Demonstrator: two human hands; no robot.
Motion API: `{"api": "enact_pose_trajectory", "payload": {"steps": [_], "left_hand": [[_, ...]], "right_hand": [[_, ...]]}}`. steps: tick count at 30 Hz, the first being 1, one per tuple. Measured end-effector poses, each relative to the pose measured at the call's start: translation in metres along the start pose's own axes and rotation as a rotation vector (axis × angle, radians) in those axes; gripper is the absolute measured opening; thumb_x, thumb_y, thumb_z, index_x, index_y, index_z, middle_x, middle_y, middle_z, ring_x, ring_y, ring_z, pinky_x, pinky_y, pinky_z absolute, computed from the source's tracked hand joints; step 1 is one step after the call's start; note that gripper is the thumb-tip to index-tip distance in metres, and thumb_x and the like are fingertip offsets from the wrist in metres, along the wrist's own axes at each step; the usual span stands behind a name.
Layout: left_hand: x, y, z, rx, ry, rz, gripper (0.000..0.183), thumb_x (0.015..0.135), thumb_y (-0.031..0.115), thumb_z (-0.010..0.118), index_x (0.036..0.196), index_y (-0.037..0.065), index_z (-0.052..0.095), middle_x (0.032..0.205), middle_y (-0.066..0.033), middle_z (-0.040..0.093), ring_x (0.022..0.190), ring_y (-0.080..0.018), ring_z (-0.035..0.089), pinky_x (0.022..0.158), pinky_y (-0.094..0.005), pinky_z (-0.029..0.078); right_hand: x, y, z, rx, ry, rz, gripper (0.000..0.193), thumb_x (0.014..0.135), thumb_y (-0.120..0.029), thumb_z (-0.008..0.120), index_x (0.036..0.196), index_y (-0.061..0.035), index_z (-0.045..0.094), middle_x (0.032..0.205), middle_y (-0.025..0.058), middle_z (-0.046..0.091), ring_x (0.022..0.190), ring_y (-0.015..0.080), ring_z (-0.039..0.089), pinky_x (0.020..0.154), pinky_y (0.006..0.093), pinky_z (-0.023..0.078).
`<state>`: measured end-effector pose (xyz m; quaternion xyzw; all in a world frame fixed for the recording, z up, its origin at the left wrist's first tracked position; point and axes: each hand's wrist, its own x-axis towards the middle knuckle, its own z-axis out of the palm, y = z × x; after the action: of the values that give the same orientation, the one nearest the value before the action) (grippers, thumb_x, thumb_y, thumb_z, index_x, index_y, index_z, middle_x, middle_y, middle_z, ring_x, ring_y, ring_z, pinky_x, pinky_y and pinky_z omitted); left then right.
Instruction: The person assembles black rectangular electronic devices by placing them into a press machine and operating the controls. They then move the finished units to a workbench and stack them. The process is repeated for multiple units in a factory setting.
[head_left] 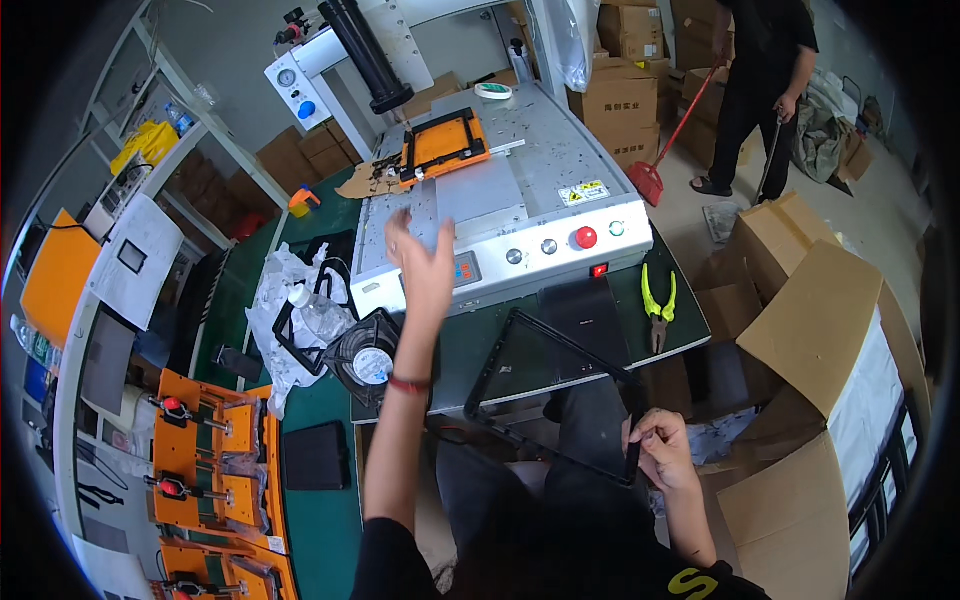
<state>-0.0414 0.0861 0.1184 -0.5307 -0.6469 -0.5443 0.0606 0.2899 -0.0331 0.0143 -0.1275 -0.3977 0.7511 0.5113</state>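
My right hand point(662, 452) is closed on one corner of a thin black rectangular frame point(578, 349). The frame is tilted above my lap, its far corner near the green table's front edge. My left hand point(425, 265) reaches forward over the front panel of a grey bench machine point(540, 250), fingers apart and nothing in them. Whether it touches the panel I cannot tell. Beyond that hand, on the machine bed, lies an orange fixture point(447, 140) with black edging. A black cylinder point(365, 55) slants above it.
Yellow-green pliers point(657, 308) and a black fan point(365, 358) lie on the table. Orange clamp fixtures point(210, 440) stand at the left. Open cardboard boxes point(815, 335) crowd my right. Behind them a person point(760, 80) holds a red broom point(648, 180).
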Motion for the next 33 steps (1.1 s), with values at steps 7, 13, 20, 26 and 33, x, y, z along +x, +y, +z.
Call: {"api": "enact_pose_trajectory", "payload": {"steps": [7, 13, 20, 26, 33], "left_hand": [[0.097, -0.047, 0.05, 0.493, -0.073, -0.249, 0.115, 0.07, 0.066, 0.061, 0.134, -0.018, 0.015, 0.133, -0.0384, 0.029, 0.129, -0.0478, 0.025, 0.108, -0.05, 0.016], [0.143, -0.051, 0.067, 0.588, -0.22, -0.364, 0.119, 0.07, 0.078, 0.05, 0.138, -0.013, 0.013, 0.136, -0.0392, 0.028, 0.132, -0.0483, 0.022, 0.109, -0.0523, 0.011], [0.159, -0.039, 0.087, 0.7, -0.301, -0.466, 0.131, 0.063, 0.082, 0.053, 0.142, -0.009, 0.001, 0.138, -0.0356, 0.03, 0.133, -0.0479, 0.023, 0.108, -0.0531, 0.015], [0.175, -0.021, 0.101, 0.657, -0.392, -0.475, 0.14, 0.06, 0.079, 0.06, 0.138, -0.015, -0.009, 0.132, -0.0366, 0.039, 0.129, -0.0433, 0.035, 0.108, -0.0452, 0.023], [0.19, -0.03, 0.12, 0.773, -0.424, -0.63, 0.147, 0.051, 0.073, 0.07, 0.139, -0.013, -0.011, 0.138, -0.0319, 0.034, 0.129, -0.0376, 0.037, 0.106, -0.0425, 0.027]], "right_hand": [[0.006, -0.008, -0.006, 0.051, -0.043, 0.031, 0.014, 0.086, -0.009, 0.065, 0.089, 0.0048, 0.065, 0.086, 0.0157, 0.065, 0.064, 0.0144, 0.061, 0.055, 0.0244, 0.052], [-0.002, -0.024, -0.036, 0.012, 0.035, 0.032, 0.015, 0.086, -0.01, 0.065, 0.09, 0.0048, 0.064, 0.087, 0.0155, 0.065, 0.063, 0.0148, 0.061, 0.055, 0.0248, 0.052], [0.0, -0.039, -0.057, -0.002, 0.123, 0.03, 0.015, 0.086, -0.01, 0.064, 0.089, 0.005, 0.064, 0.087, 0.0155, 0.065, 0.063, 0.0147, 0.061, 0.057, 0.0256, 0.051], [0.004, -0.043, -0.052, -0.015, 0.117, 0.037, 0.011, 0.087, -0.004, 0.061, 0.09, 0.0057, 0.064, 0.089, 0.0162, 0.065, 0.063, 0.015, 0.061, 0.058, 0.0259, 0.052], [0.004, -0.041, -0.059, 0.012, 0.118, 0.036, 0.01, 0.088, -0.002, 0.059, 0.092, 0.0053, 0.064, 0.089, 0.0162, 0.065, 0.063, 0.015, 0.061, 0.059, 0.0262, 0.052]]}}
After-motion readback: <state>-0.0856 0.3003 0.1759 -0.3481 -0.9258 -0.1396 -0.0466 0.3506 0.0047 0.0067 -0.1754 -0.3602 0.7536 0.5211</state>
